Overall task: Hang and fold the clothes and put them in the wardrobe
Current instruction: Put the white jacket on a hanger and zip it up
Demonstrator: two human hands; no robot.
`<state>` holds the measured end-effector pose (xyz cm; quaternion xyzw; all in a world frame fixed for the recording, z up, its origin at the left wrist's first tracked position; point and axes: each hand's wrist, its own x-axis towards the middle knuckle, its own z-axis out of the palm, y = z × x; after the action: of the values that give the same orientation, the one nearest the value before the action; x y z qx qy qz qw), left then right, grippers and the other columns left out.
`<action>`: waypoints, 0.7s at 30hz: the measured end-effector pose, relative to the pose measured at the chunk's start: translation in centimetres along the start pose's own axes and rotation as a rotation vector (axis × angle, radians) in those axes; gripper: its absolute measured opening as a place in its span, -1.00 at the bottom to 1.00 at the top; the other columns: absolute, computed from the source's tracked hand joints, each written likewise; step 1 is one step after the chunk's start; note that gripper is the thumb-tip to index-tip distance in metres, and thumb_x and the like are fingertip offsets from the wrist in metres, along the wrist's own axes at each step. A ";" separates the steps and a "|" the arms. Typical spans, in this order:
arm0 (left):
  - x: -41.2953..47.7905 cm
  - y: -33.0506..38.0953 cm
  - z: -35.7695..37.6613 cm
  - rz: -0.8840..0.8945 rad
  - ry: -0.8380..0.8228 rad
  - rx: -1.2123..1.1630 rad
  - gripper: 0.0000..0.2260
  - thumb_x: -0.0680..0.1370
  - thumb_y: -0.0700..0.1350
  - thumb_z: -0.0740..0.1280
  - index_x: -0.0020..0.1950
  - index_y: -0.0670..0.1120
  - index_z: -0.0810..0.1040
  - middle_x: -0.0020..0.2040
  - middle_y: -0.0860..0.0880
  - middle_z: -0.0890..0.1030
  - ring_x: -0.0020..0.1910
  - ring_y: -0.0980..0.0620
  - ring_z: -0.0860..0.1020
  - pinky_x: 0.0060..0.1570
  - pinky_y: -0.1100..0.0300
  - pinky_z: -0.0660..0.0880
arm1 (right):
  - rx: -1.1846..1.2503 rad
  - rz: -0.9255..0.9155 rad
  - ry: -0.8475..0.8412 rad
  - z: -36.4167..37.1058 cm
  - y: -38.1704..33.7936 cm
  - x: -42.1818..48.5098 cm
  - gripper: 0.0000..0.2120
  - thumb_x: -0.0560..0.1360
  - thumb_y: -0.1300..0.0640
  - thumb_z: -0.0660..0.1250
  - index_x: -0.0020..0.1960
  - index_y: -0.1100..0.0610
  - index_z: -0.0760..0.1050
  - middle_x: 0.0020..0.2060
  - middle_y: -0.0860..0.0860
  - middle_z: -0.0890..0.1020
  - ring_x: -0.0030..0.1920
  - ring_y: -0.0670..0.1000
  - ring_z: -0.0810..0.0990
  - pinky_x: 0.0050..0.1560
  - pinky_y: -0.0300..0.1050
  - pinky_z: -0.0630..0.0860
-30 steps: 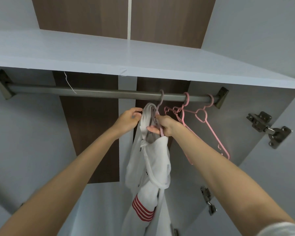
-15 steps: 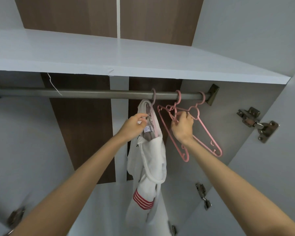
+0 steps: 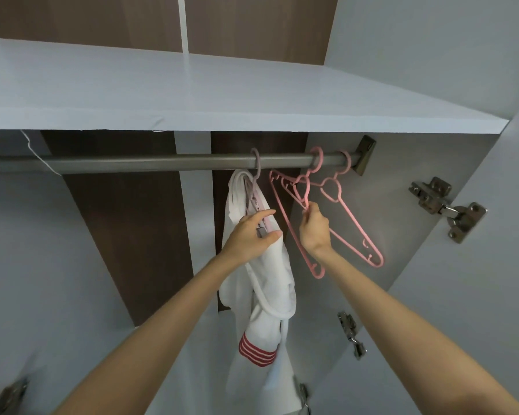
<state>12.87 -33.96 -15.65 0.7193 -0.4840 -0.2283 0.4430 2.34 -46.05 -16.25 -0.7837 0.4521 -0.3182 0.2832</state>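
Freeing the next hanger looks like the step in hand. The right hand [image 3: 313,227] pinches the neck loop of the empty pink hanger [image 3: 285,217] just under its hook, fingers curled tight on the thin plastic. To do it well I would lift straight up until the hook clears the rail [image 3: 162,163], then draw it out. Its arm crosses the second pink hanger [image 3: 356,223] beside it, and a sideways tug would likely snag the 2 together.

The left hand [image 3: 250,235] lies on the white garment [image 3: 270,283] near the collar, fingers and thumb straight and apart, clamped on nothing I can see. A steadying touch there should stop the cloth swinging.

That garment already hangs inside the wardrobe [image 3: 417,55], on the rail by a grey-pink hook [image 3: 259,169], left of the 2 empty hangers. Its cloth looks soft, matte and limp, bunched in folds, with a ribbed cuff [image 3: 256,351] banded in red. The hangers are slim, glossy moulded plastic with small notches. The rail is a smooth grey-brown metal bar under a flat pale shelf [image 3: 192,94].
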 end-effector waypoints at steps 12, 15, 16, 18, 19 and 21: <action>-4.3 1.1 -1.2 -0.005 0.083 0.065 -0.51 0.56 0.01 0.29 0.48 0.02 0.28 0.44 -0.06 0.32 0.40 -0.06 0.33 0.36 0.02 0.33 | -0.025 0.022 -0.027 -5.5 -4.1 -2.0 -0.72 0.63 0.27 0.04 0.21 0.29 0.47 0.05 0.26 0.59 -0.10 0.13 0.51 -0.14 -0.11 0.35; -6.6 1.6 -1.9 0.034 0.095 0.059 -0.54 0.58 -0.01 0.26 0.47 0.03 0.28 0.44 -0.04 0.32 0.40 -0.04 0.32 0.34 0.07 0.34 | -0.020 0.043 -0.025 -6.8 -5.6 -3.5 -0.70 0.63 0.28 0.05 0.26 0.28 0.45 0.13 0.23 0.57 0.06 0.19 0.54 -0.09 -0.12 0.36; -7.5 1.8 -2.2 0.054 0.097 0.057 -0.56 0.59 -0.02 0.26 0.46 0.04 0.29 0.44 -0.03 0.33 0.40 -0.03 0.32 0.30 0.13 0.33 | -0.020 0.044 -0.020 -7.1 -5.8 -4.3 -0.69 0.62 0.29 0.04 0.27 0.28 0.44 0.15 0.23 0.57 0.09 0.20 0.55 -0.08 -0.11 0.37; -9.4 2.1 -2.6 0.075 0.108 0.047 -0.58 0.59 -0.03 0.25 0.45 0.06 0.31 0.44 -0.02 0.34 0.40 -0.03 0.32 0.20 0.21 0.31 | -0.032 0.036 -0.011 -7.7 -6.1 -6.4 -0.69 0.61 0.31 0.04 0.26 0.27 0.44 0.13 0.23 0.57 0.02 0.17 0.55 -0.11 -0.12 0.37; -10.4 2.2 -2.7 0.075 0.115 0.043 -0.58 0.59 -0.03 0.25 0.45 0.06 0.31 0.44 -0.02 0.33 0.40 -0.04 0.32 0.18 0.21 0.31 | -0.035 0.035 -0.006 -8.0 -6.1 -7.5 -0.71 0.61 0.31 0.04 0.24 0.27 0.45 0.11 0.22 0.58 -0.05 0.14 0.53 -0.14 -0.12 0.36; -12.4 2.6 -3.0 0.068 0.118 0.037 -0.58 0.60 -0.02 0.23 0.46 0.05 0.29 0.46 -0.02 0.31 0.42 -0.06 0.30 0.23 0.16 0.32 | -0.034 0.033 0.009 -8.7 -6.0 -9.9 -0.72 0.62 0.29 0.04 0.22 0.25 0.45 0.06 0.21 0.58 -0.13 0.09 0.48 -0.17 -0.11 0.35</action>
<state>8.56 -21.95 -13.15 0.7227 -0.4855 -0.1612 0.4649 -4.89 -36.00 -8.76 -0.7794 0.4715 -0.3093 0.2730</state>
